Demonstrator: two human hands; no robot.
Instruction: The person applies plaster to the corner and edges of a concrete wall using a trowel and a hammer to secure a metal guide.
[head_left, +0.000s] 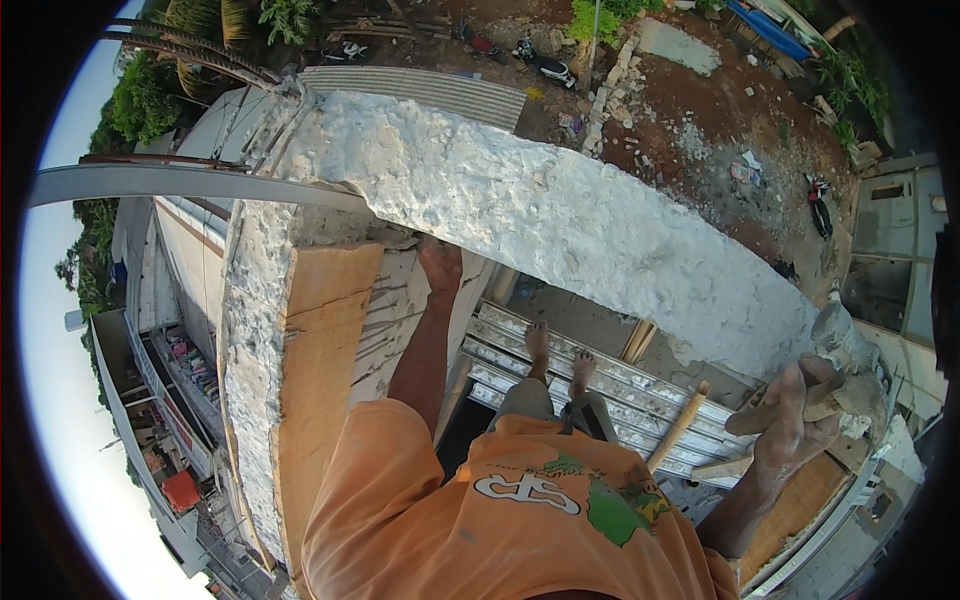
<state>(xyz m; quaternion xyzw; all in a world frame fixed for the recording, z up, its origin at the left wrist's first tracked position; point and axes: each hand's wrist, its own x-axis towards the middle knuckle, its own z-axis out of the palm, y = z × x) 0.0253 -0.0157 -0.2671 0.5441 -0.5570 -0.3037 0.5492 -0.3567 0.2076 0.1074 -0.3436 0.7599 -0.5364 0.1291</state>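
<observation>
My left hand [440, 268] is at the inner edge of a rough grey concrete beam [520, 200], near the corner. Its fingers are mostly hidden, so their grip does not show. A long grey flat strip [190, 182] crosses from the left and ends on the beam close to that hand. At the right end of the beam, my right hand [795, 430] is closed round a wooden-handled tool [755, 418]. The tool's far end is caked with grey mortar and hard to tell from the lumpy concrete [835, 330] beside it.
I stand barefoot on metal planks [620, 415] below the beam. Orange-brown formwork boards [325, 350] line the left side, and a bamboo pole [680, 425] slants by my feet. Far below lie a dirt yard [720, 110], parked motorbikes [545, 65] and a corrugated roof [430, 90].
</observation>
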